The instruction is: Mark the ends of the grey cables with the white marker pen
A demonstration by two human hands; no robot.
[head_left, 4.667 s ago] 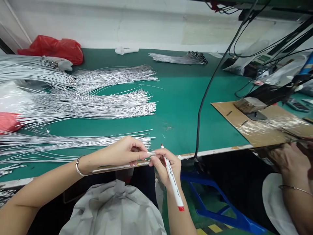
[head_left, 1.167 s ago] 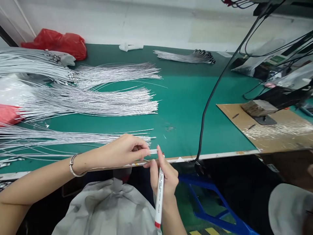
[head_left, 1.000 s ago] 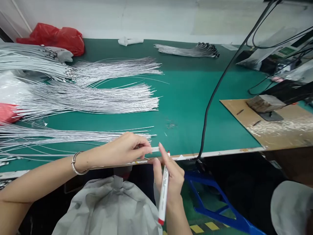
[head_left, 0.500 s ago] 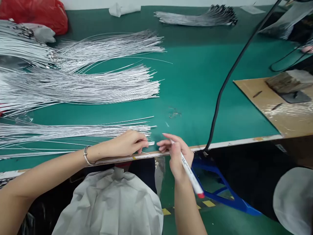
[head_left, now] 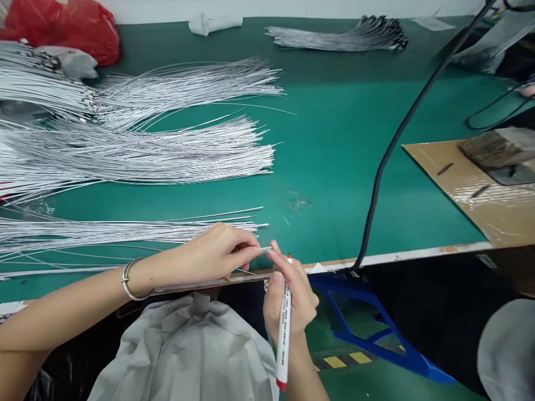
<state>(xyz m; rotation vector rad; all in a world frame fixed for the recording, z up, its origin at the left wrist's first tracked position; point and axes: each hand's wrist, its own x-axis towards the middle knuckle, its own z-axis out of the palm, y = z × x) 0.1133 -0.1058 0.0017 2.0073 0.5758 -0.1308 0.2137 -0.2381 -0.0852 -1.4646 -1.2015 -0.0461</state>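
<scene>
Near the table's front edge, my left hand (head_left: 228, 250) pinches a few thin silvery wires (head_left: 266, 250) whose tips stick out past the fingers. Just right of it is my right hand (head_left: 292, 295), closed around a white marker pen (head_left: 284, 328). The marker stands nearly upright in the view, its red tip pointing away from me and its red end toward me. My right fingertips are at the wire ends, touching or almost touching them. Behind my left hand lies a loose bundle of the same wires (head_left: 125, 229), running off to the left.
Larger wire bundles (head_left: 167, 150) cover the left of the green table (head_left: 334, 139). Another bundle with black ends (head_left: 334, 39) lies at the back. A black cable (head_left: 388, 145) crosses the right side, before a cardboard sheet (head_left: 451, 189). A red bag (head_left: 83, 33) sits back left.
My right hand has moved left to the wire ends, and the marker has swung from slanting to nearly upright. My left hand has lifted the wire tips slightly toward it.
</scene>
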